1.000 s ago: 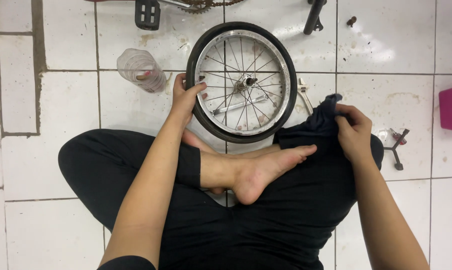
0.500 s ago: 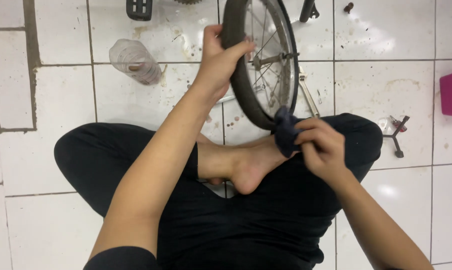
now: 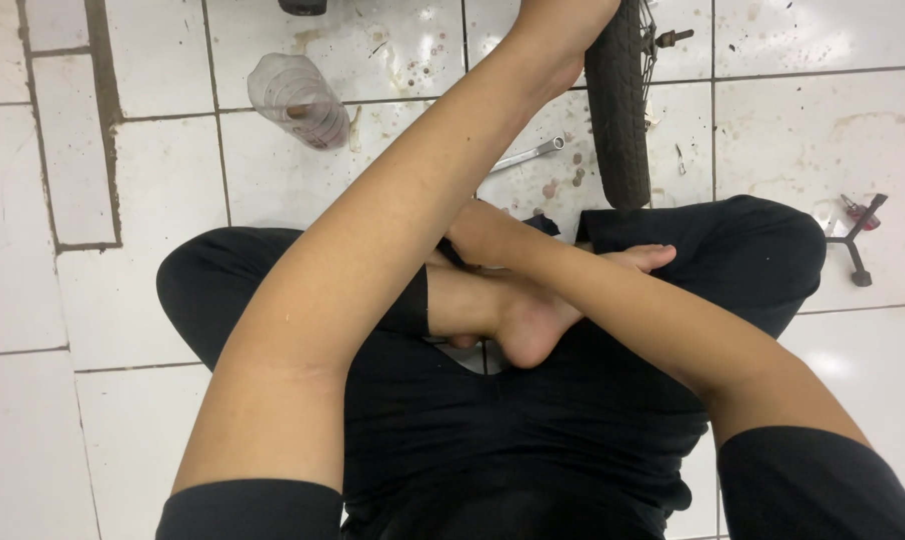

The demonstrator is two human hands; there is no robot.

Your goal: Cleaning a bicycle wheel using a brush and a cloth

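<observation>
Down on the white tiled floor (image 3: 873, 130) I sit cross-legged in black trousers (image 3: 533, 440), a bare foot (image 3: 533, 320) tucked between my knees. Upright before me stands the bicycle wheel (image 3: 618, 110), edge-on, its tyre touching the tiles; my left hand (image 3: 558, 30) rests against it at the top edge, grip out of sight. Whether my right hand (image 3: 473, 228), hidden behind the left forearm, is closed I cannot tell. Nearby lie a clear plastic bottle (image 3: 298, 98), a three-way wrench (image 3: 858, 235) and a small spanner (image 3: 526, 155).

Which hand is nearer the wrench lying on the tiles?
Right. The right hand reaches under the left forearm, just below the wrench. The left hand is higher up, gripping the wheel's tyre.
</observation>
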